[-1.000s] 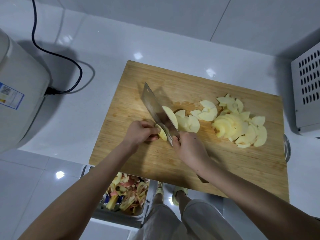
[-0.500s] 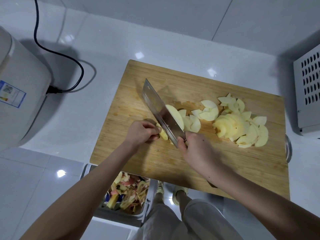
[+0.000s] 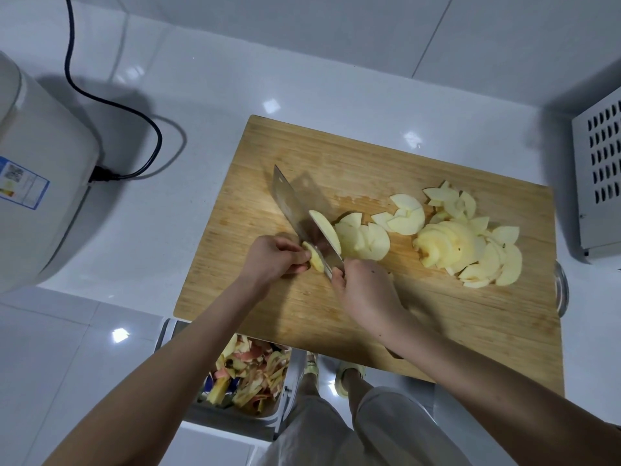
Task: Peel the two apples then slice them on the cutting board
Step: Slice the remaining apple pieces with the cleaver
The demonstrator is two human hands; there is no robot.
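Steel cleaver (image 3: 291,205) gripped in right hand (image 3: 366,290), fingers (image 3: 337,277) curled tight; left hand (image 3: 268,258) fingers (image 3: 297,256) pinch apple stub (image 3: 316,260) at blade.

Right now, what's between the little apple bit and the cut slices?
The cleaver blade, with one slice leaning on it, in the head view.

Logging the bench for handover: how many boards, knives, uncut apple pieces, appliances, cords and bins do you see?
Rectangular wooden cutting board: 1
Broad steel cleaver: 1
Pale peeled apple end piece: 1
White appliances, rounded unit and vented box: 2
Black power cord: 1
Grey bin of apple peels: 1
Total: 7
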